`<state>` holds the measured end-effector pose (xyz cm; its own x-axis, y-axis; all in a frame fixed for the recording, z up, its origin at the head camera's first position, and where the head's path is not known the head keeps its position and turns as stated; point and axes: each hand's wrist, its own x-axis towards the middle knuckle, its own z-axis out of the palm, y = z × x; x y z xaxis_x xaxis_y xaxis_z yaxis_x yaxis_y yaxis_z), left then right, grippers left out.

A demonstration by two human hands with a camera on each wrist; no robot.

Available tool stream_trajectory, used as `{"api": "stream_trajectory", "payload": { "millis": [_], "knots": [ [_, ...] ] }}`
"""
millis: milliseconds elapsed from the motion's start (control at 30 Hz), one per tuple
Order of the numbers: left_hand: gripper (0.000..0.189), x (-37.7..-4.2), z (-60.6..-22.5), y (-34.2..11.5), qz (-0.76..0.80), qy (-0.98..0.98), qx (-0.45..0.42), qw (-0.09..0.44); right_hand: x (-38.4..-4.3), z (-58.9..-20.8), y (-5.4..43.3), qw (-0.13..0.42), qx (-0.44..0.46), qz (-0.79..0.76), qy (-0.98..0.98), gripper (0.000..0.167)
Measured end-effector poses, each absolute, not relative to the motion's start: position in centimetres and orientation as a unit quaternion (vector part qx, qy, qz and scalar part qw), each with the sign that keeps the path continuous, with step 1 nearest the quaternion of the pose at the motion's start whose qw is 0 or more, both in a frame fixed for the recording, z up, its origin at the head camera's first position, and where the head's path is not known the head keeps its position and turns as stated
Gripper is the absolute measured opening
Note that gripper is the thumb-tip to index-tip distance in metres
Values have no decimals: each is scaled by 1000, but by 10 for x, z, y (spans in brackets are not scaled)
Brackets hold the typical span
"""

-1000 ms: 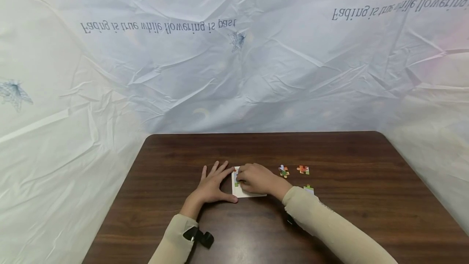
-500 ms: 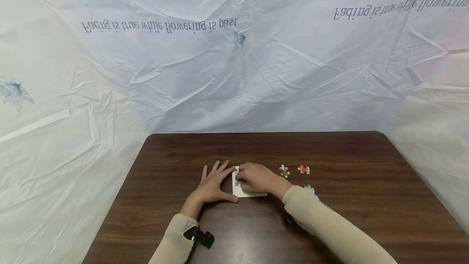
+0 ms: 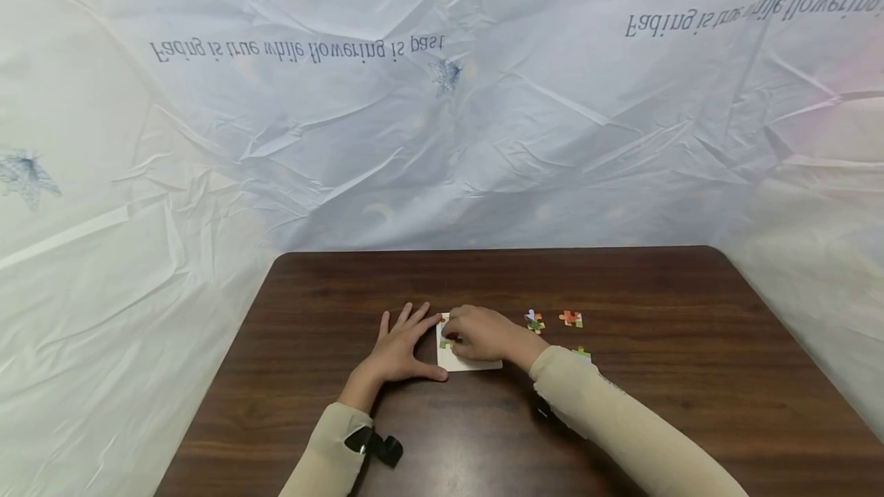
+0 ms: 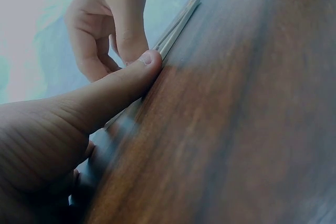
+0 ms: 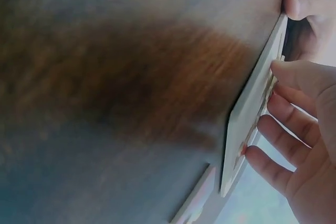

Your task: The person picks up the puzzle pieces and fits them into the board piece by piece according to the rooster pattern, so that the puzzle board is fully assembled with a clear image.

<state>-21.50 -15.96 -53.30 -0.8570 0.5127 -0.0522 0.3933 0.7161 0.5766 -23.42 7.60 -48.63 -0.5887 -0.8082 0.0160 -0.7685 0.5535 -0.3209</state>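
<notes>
A small white puzzle board [image 3: 476,365] lies flat on the table. My left hand [image 3: 399,351] is spread beside it, with the thumb and index fingertip touching its left edge. Over the board is my right hand [image 3: 486,334], its fingers bent down and its thumb at a colourful puzzle piece [image 3: 445,343] near the left side. That hand hides much of the board and most of the piece. In the right wrist view, the fingertips and thumb of the right hand [image 5: 302,124] meet the board's surface [image 5: 252,103].
To the board's right lie loose puzzle pieces: a multicoloured one [image 3: 535,320], a red and orange one [image 3: 571,318], and a green-edged one [image 3: 582,355] partly behind the right sleeve [image 3: 608,397]. The brown table [image 3: 331,290] meets a white printed sheet [image 3: 442,175] at the back.
The fingers and thumb of my right hand have shifted slightly over the left part of the board. My left hand stays in place, and the loose pieces lie as before.
</notes>
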Motion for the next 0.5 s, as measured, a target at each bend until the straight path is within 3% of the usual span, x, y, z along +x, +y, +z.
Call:
{"api": "stream_trajectory", "payload": {
  "millis": [500],
  "knots": [
    [107,-215,-533,-160,285,921,243,108,-233,-485,77,85,-430,-151,886,26]
  ]
}}
